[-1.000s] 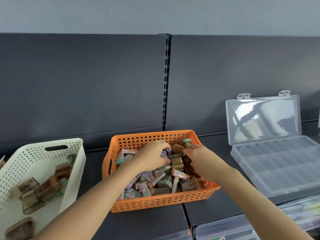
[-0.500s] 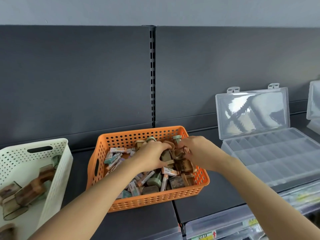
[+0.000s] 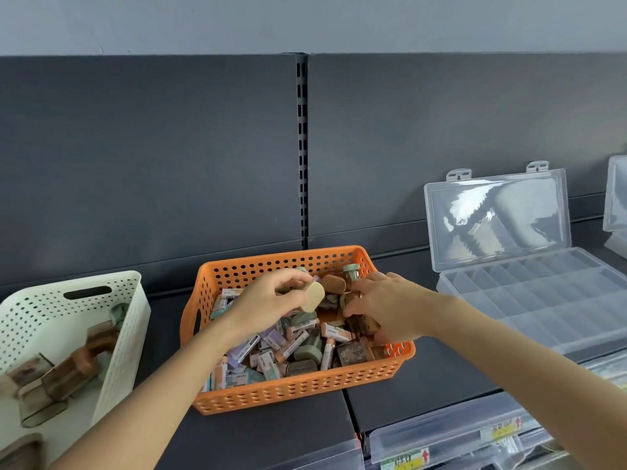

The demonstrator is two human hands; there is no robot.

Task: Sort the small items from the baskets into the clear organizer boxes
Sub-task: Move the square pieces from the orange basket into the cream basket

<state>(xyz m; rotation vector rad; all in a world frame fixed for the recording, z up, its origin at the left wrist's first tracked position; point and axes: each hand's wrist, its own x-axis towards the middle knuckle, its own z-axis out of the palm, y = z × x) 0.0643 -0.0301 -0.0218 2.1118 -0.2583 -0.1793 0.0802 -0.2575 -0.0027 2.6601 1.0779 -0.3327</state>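
Your left hand (image 3: 268, 301) sits over the orange basket (image 3: 305, 390), raised just above the pile (image 3: 288, 347). Thumb and fingers pinch a beige piece (image 3: 314, 296). It is oval, with its flat face turned toward you.

Your right hand (image 3: 390, 307) reaches into the basket's right side, palm down. The fingers curl down among brown bits (image 3: 364, 325) near the right wall. The fingertips are buried, so I cannot tell whether they grip one.

The pile is small labelled tubes in lilac, peach and green, a few dark tins, and brown bits. It covers most of the basket floor. A green-capped jar (image 3: 351, 273) stands upright at the back right corner, just behind your right hand.

The orange basket stands on the dark shelf (image 3: 424, 378), close to the back panel (image 3: 152, 164) and in front of the slotted post (image 3: 302, 147).

The white basket (image 3: 129, 300) is to the left, near the orange one but not touching it, and partly cut off by the frame. It holds several amber pieces (image 3: 68, 371).

The box (image 3: 543, 300) is on the same shelf to the right, apart from the orange basket. Its lid (image 3: 495, 215) is open and stands upright against the back panel, with two hang tabs on top. Rows of compartments run across the tray.

A second box (image 3: 615, 198) is at the far right edge, lid up, mostly out of frame.

Below the shelf edge are clear fronts with yellow labels (image 3: 403, 461), too blurred to read.
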